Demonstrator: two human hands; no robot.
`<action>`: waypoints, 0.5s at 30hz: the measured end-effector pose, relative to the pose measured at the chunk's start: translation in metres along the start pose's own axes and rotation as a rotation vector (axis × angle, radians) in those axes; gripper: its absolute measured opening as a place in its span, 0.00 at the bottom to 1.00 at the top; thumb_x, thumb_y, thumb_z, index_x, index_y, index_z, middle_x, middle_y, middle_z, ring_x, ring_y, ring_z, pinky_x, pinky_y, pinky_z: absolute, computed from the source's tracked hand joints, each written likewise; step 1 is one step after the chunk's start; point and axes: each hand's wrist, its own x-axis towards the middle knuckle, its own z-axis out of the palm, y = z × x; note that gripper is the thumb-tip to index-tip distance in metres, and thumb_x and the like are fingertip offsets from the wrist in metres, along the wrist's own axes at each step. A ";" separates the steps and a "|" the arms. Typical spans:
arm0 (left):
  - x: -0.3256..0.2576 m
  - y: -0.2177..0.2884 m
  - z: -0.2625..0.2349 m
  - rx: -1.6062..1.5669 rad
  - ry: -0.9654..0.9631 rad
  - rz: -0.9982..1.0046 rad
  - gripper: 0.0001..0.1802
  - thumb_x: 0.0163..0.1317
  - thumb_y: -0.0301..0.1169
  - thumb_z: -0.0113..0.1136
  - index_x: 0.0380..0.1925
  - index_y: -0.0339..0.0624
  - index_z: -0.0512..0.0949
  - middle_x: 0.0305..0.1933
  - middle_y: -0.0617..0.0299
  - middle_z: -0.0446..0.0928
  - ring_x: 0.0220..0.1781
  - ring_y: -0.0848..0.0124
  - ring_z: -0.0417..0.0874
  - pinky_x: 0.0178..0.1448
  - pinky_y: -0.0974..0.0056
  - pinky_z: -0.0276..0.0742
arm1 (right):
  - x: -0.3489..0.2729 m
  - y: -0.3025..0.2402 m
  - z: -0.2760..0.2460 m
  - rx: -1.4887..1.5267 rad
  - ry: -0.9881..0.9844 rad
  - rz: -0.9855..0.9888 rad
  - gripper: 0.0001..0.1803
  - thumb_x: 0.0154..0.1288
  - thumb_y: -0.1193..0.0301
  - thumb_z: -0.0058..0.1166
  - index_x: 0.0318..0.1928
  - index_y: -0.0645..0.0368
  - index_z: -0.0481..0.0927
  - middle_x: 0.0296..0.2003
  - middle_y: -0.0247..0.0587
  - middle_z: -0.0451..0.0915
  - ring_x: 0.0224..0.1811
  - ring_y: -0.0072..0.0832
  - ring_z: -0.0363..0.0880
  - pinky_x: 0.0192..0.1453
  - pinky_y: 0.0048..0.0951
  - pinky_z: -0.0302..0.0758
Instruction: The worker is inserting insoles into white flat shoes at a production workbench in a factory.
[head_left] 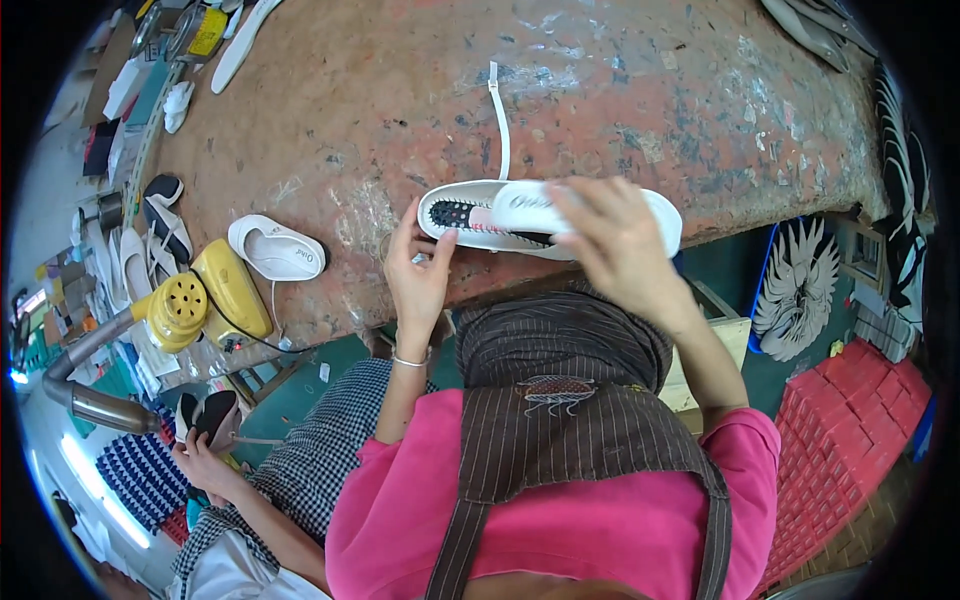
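A white shoe [660, 222] lies sideways at the table's near edge, its opening up and a long thin white strap [501, 125] stretching away from it. My left hand [418, 265] holds the heel end, thumb at the near rim and fingers around the outside. A white insole [522, 208] with dark print lies over the shoe's opening. My right hand [615, 235], blurred by motion, grips the insole with thumb and fingers on either side of it. Inside the heel, a dark dotted lining with a pinkish strip shows. The toe end is partly behind my right hand.
Left of me stand another white shoe [285, 250] and a yellow machine [232, 290] with a cable. A co-worker's hand [205, 468] holds a black-and-white shoe [212, 415]. At right are a blue-edged tray of pale pieces [798, 290] and red stacks [850, 430].
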 end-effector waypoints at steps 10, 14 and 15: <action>0.015 -0.008 -0.002 -0.030 -0.032 0.093 0.27 0.53 0.30 0.76 0.52 0.31 0.77 0.40 0.57 0.82 0.29 0.77 0.80 0.34 0.70 0.77 | 0.022 -0.021 0.085 0.211 0.101 0.065 0.14 0.49 0.76 0.65 0.40 0.57 0.89 0.47 0.45 0.83 0.49 0.40 0.80 0.58 0.40 0.72; 0.022 -0.008 -0.001 -0.111 -0.035 0.041 0.24 0.55 0.31 0.75 0.48 0.31 0.78 0.34 0.60 0.82 0.26 0.79 0.79 0.31 0.72 0.76 | 0.028 -0.025 0.092 0.221 0.105 0.086 0.14 0.49 0.76 0.65 0.40 0.57 0.88 0.47 0.44 0.83 0.49 0.40 0.80 0.58 0.40 0.73; 0.024 -0.007 0.000 -0.139 -0.033 0.048 0.23 0.55 0.31 0.75 0.47 0.31 0.78 0.33 0.60 0.82 0.25 0.80 0.79 0.29 0.72 0.75 | 0.029 -0.027 0.094 0.242 0.081 0.099 0.14 0.49 0.76 0.65 0.40 0.57 0.88 0.47 0.44 0.83 0.49 0.40 0.80 0.58 0.40 0.73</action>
